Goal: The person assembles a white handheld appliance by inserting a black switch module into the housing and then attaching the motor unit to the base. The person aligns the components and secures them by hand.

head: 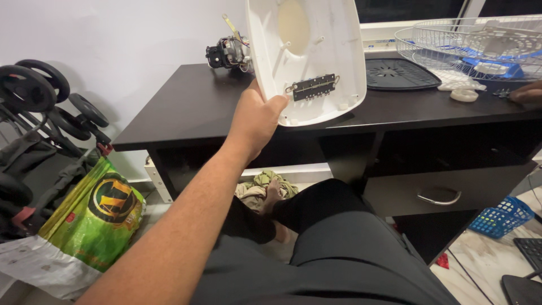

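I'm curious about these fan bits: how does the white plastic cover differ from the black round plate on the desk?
The white cover is held tilted upright by the left hand; the black plate lies flat on the desk. The cover is larger and carries a metal strip; the plate is slotted. Both look like plastic.

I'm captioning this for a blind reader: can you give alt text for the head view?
A left hand holds a white plastic cover upright on a dark desk, its hollow inside facing the camera. A small motor and wire fan guard lie behind; the right hand rests at the desk's right edge.
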